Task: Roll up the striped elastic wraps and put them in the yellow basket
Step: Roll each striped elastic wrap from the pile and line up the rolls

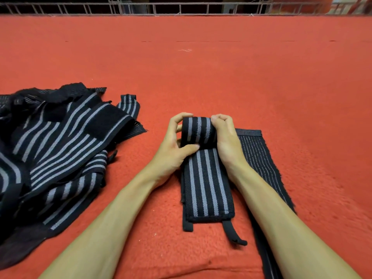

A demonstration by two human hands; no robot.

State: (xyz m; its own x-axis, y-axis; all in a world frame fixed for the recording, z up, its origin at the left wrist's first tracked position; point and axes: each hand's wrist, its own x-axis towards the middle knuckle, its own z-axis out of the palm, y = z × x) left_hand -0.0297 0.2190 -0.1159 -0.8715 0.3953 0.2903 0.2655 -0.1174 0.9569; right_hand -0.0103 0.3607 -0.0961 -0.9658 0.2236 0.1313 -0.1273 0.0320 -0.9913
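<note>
— Red fleecy cloth [201, 77]; where's the striped elastic wrap [203, 184]?
— Centre, half rolled; left hand [177, 146] and right hand [225, 137] curl round the roll's ends; pile of wraps [60, 148] at nine o'clock.

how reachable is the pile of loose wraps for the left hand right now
Probably yes: bare mat lies between the left hand and the pile, though that hand grips the roll.

Even bright light, soft shadows, edges warped.
</note>
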